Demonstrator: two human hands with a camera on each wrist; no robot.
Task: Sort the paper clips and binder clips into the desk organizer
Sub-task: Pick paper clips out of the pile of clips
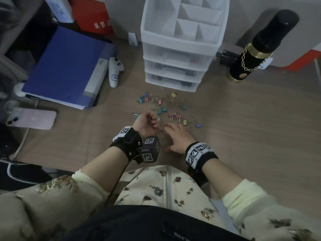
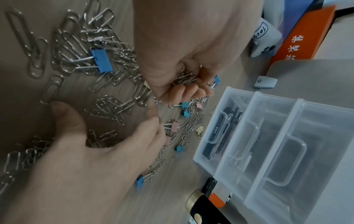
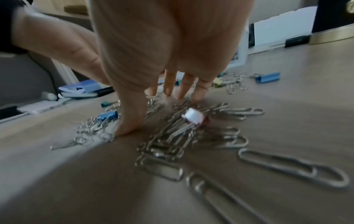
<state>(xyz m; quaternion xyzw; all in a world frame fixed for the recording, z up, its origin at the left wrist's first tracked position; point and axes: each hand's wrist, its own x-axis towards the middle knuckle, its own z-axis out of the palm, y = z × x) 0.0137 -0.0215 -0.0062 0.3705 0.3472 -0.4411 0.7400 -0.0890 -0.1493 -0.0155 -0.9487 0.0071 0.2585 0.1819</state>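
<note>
**Gathering paper clips from the mixed pile before loading the organizer**

Wood-grain desk [image 1: 243, 136] fills the scene, with the translucent desk organizer [image 1: 180, 42] standing toward its far edge, three drawers closed and the open top compartments showing nothing inside. A blue folder [image 1: 69, 66] lies toward the far left corner, a black-and-gold bottle [image 1: 257, 49] toward the far right. Between the organizer and the near edge sits the mixed pile: coloured binder clips [image 1: 175, 117] spread across the far part, silver paper clips [image 2: 107, 106] thickest at the near part, under the hands.

Step in hand, judged from the layout: collection of paper clips, sorting not yet begun in the organizer. The left hand [image 1: 145, 124] is curled, palm up, around a bunch of paper clips, at the left edge of the pile. The right hand [image 1: 177, 140] is spread and grasps nothing, its fingertips [image 3: 180, 94] and thumb pressed down on loose paper clips at the near edge of the pile; one pale binder clip [image 3: 193, 117] lies among the clips beneath the palm.

The next move probably calls for raking or pinching more paper clips into the cupped left hand while leaving that binder clip behind, then carrying the bunch to one top compartment. The clips are thin, flat and interlinked, so stragglers are likely to trail or drop.
</note>
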